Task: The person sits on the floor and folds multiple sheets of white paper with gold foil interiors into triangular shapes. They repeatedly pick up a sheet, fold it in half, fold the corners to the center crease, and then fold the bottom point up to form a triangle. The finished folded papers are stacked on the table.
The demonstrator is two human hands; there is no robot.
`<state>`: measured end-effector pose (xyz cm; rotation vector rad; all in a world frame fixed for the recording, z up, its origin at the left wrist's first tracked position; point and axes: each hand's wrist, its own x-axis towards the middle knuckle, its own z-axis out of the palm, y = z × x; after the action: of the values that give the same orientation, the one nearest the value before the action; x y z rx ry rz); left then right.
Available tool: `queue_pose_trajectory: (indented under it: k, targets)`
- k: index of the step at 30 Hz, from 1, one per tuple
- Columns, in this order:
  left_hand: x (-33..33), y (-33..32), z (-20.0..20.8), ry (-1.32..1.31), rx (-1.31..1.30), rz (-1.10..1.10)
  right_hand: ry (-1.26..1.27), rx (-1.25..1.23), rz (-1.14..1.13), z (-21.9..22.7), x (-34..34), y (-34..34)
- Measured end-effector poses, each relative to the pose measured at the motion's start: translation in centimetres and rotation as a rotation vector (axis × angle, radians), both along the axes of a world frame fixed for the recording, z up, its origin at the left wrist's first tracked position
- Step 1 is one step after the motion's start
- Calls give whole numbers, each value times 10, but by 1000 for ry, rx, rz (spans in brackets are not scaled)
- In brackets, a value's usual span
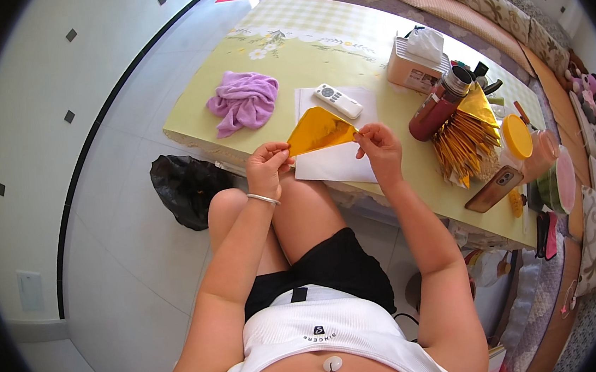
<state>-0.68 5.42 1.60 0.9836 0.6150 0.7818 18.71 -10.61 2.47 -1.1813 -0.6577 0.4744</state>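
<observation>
Between my two hands a sheet of gold foil paper (320, 130), folded to a slanted shape, is held up over the table's near edge. My left hand (266, 167) pinches its left corner, and my right hand (380, 149) grips the right corner between thumb and finger. Beneath it lie white paper sheets (335, 167) on the table. A white remote control (339, 101) rests on the sheets just beyond the foil. To the right, a fanned bundle of folded gold paper (466, 144) leans by a dark red thermos (439, 103).
A purple cloth (244, 100) lies on the table (195, 108) at left. Farther right stand a tissue box (411, 66), a yellow-lidded jar (516, 137) and a propped phone (495, 188). A black plastic bag (183, 190) sits on the floor beside my knee.
</observation>
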Motion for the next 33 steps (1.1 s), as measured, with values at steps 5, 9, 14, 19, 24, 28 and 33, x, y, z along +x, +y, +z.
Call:
queue_pose_trajectory:
  k: [5,9,14,19,24,28,33]
  targets:
    - [-9,-4,4,-59,-111,15,-162,-52,-28,-2,-9,-6]
    - [-19,-4,5,-8,-54,44,-198,-97,52,11,-20,-16]
    - [-33,-10,17,-69,28,5,26,-74,77,19,-26,-23]
    - [-42,-13,23,0,168,2,181,-297,221,29,-21,-33]
    - [-44,-14,20,316,362,-109,120,-297,189,36,-24,-49]
    - [-39,-23,16,295,349,-138,-27,-243,120,42,-28,-52]
    - [-26,-47,27,150,213,-266,-200,-302,60,91,-21,-83]
